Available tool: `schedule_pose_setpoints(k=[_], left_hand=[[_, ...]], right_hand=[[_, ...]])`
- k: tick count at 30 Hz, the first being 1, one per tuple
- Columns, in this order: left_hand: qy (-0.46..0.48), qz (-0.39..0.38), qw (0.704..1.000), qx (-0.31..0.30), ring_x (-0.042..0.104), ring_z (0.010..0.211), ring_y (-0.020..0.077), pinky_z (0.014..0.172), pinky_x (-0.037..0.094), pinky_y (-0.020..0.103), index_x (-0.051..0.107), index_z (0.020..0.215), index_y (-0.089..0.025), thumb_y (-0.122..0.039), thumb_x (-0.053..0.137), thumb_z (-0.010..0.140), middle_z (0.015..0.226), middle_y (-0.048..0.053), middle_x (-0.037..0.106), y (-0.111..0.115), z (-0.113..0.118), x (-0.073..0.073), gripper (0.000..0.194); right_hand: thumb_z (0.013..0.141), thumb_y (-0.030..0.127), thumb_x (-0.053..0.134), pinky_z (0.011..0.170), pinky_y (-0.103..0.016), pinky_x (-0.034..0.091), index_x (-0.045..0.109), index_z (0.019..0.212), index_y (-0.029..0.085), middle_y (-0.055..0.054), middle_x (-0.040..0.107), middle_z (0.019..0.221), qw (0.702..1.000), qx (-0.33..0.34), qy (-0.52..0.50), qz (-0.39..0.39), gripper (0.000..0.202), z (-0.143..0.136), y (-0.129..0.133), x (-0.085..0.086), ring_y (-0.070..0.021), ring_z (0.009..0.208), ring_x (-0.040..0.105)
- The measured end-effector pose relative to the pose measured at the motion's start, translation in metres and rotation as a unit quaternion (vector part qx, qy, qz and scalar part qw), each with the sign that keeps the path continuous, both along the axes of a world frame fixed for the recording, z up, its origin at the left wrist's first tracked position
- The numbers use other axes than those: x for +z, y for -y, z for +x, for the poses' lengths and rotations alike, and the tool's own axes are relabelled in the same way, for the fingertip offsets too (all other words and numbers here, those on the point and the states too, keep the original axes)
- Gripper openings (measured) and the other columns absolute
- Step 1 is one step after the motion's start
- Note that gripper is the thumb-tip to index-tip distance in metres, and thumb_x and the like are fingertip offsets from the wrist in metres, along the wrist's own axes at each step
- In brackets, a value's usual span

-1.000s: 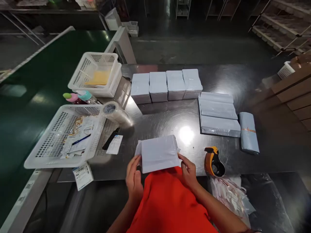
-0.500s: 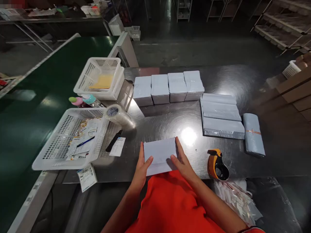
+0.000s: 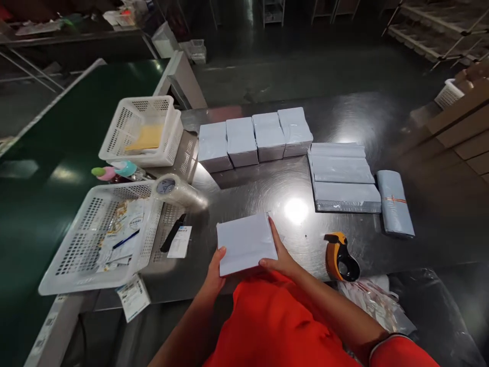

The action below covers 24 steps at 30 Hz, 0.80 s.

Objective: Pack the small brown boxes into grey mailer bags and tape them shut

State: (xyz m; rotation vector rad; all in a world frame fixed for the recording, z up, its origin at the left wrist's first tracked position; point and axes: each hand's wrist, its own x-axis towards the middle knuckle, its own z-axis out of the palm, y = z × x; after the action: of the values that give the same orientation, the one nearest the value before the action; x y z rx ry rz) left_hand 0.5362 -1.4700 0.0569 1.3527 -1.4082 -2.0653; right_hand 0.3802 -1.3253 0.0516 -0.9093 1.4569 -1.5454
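One white packet (image 3: 246,240) held: we've got left hand (image 3: 215,270) and right hand (image 3: 283,261) on opposite sides; tape dispenser (image 3: 337,252) sits on steel table (image 3: 260,191) to our right.

A blue pen (image 3: 126,239) lies in a white basket (image 3: 152,232); two bottles (image 3: 129,168) sit behind it; a green belt (image 3: 42,137) runs left of it.

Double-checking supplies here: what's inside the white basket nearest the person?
Inside the near basket, a blue pen lies on loose white papers, with some yellowish bits among them. Anything beneath the papers is covered and can't be seen.
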Motion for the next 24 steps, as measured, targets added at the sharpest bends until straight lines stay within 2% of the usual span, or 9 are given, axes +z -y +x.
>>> schedule_pose_setpoints(k=[3, 5, 7, 10, 13, 16, 20, 22, 24], left_hand=[[0.058, -0.075, 0.994, -0.059, 0.046, 0.135, 0.0393, 0.111, 0.039, 0.057, 0.054, 0.136, -0.012, -0.064, 0.052, 0.078, 0.132, 0.018, 0.063, 0.015, 0.010, 0.010, 0.078], [0.129, -0.271, 0.949, -0.093, 0.021, 0.149, 0.0386, 0.118, 0.023, 0.060, 0.039, 0.149, -0.014, -0.055, 0.053, 0.085, 0.155, 0.019, 0.038, 0.017, 0.014, 0.024, 0.077], [0.178, -0.511, 0.829, -0.140, 0.008, 0.151, 0.0392, 0.118, 0.013, 0.066, 0.024, 0.156, -0.017, -0.046, 0.054, 0.089, 0.164, 0.020, 0.016, 0.011, 0.014, 0.038, 0.078], [0.132, -0.698, 0.641, -0.292, 0.016, 0.149, 0.0422, 0.116, 0.009, 0.070, 0.018, 0.158, -0.023, -0.044, 0.058, 0.088, 0.162, 0.020, 0.022, -0.011, 0.004, 0.050, 0.083], [0.112, -0.740, 0.552, -0.368, 0.020, 0.147, 0.0467, 0.113, 0.010, 0.074, 0.024, 0.157, -0.022, -0.053, 0.059, 0.086, 0.155, 0.023, 0.036, -0.024, -0.006, 0.047, 0.085], [0.145, -0.742, 0.542, -0.366, 0.024, 0.146, 0.0466, 0.111, 0.017, 0.074, 0.032, 0.154, -0.026, -0.047, 0.056, 0.090, 0.157, 0.020, 0.034, -0.006, -0.020, 0.045, 0.072], [0.179, -0.665, 0.577, -0.440, 0.036, 0.140, 0.0456, 0.107, 0.029, 0.071, 0.044, 0.148, -0.026, -0.057, 0.051, 0.089, 0.157, 0.016, 0.036, 0.067, -0.067, 0.058, 0.067], [0.186, -0.592, 0.612, -0.491, 0.040, 0.140, 0.0393, 0.111, 0.033, 0.060, 0.044, 0.148, -0.022, -0.066, 0.048, 0.086, 0.154, 0.015, 0.041, 0.109, -0.102, 0.064, 0.076], [0.171, -0.522, 0.647, -0.528, 0.043, 0.138, 0.0344, 0.113, 0.034, 0.050, 0.044, 0.147, -0.016, -0.073, 0.045, 0.081, 0.152, 0.014, 0.044, 0.143, -0.136, 0.065, 0.087]], right_hand=[[0.072, 0.071, 0.069, 0.117, -0.053, 0.026, -0.010, 0.157, 0.028, -0.014, 0.004, 0.166, 1.000, -0.024, -0.008, -0.002, 0.123, 0.012, -0.004, -0.008, -0.0338, 0.151, 0.016], [0.072, 0.075, 0.065, 0.117, -0.052, 0.027, -0.011, 0.156, 0.028, -0.015, 0.007, 0.166, 0.999, -0.037, -0.020, 0.001, 0.124, 0.021, -0.007, -0.014, -0.0334, 0.151, 0.014], [0.071, 0.078, 0.063, 0.118, -0.053, 0.026, -0.011, 0.156, 0.028, -0.014, 0.006, 0.166, 0.998, -0.049, -0.040, -0.001, 0.124, 0.027, -0.010, -0.021, -0.0334, 0.151, 0.013], [0.072, 0.079, 0.059, 0.120, -0.056, 0.019, -0.008, 0.157, 0.028, -0.015, 0.000, 0.166, 0.995, -0.067, -0.071, -0.031, 0.120, 0.033, -0.014, -0.031, -0.0346, 0.152, 0.009], [0.076, 0.078, 0.053, 0.122, -0.056, 0.012, -0.009, 0.157, 0.026, -0.014, -0.007, 0.165, 0.991, -0.065, -0.106, -0.050, 0.115, 0.034, -0.011, -0.037, -0.0327, 0.152, 0.000], [0.082, 0.075, 0.049, 0.123, -0.054, 0.010, -0.007, 0.158, 0.019, -0.017, -0.005, 0.165, 0.988, -0.056, -0.139, -0.038, 0.110, 0.024, 0.009, -0.035, -0.0318, 0.152, -0.001], [0.094, 0.064, 0.041, 0.118, -0.053, 0.029, 0.018, 0.157, 0.014, -0.022, 0.020, 0.162, 0.984, -0.122, -0.116, 0.064, 0.083, -0.014, 0.031, -0.034, -0.0320, 0.149, 0.023], [0.097, 0.057, 0.040, 0.108, -0.051, 0.045, 0.026, 0.154, 0.017, -0.022, 0.036, 0.155, 0.964, -0.214, -0.105, 0.120, 0.071, -0.036, 0.016, -0.040, -0.0308, 0.140, 0.043], [0.097, 0.053, 0.045, 0.098, -0.050, 0.051, 0.029, 0.152, 0.019, -0.022, 0.046, 0.146, 0.924, -0.315, -0.147, 0.158, 0.067, -0.051, -0.024, -0.053, -0.0308, 0.127, 0.054]])
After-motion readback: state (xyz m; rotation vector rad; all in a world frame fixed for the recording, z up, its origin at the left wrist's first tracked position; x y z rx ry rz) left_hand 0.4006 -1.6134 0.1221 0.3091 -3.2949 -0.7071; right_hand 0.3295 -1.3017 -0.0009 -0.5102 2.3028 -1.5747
